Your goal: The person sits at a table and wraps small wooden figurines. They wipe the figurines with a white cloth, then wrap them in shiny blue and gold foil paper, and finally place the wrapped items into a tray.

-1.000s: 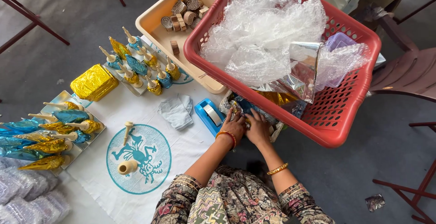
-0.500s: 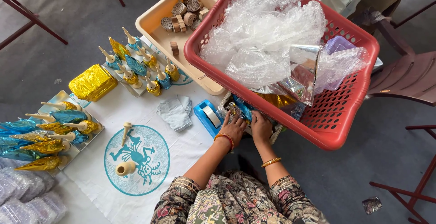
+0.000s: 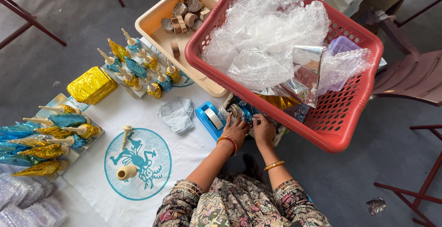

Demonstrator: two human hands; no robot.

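While the red basket overhangs them, both hands work foil.

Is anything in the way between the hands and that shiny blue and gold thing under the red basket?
No. Both the left hand and the right hand already touch the foil-wrapped piece. The red basket overhangs it, hiding its far part.

We count one red basket, one beige tray, one gold foil block, one blue tape dispenser, one folded grey cloth, and two hands, left and right.
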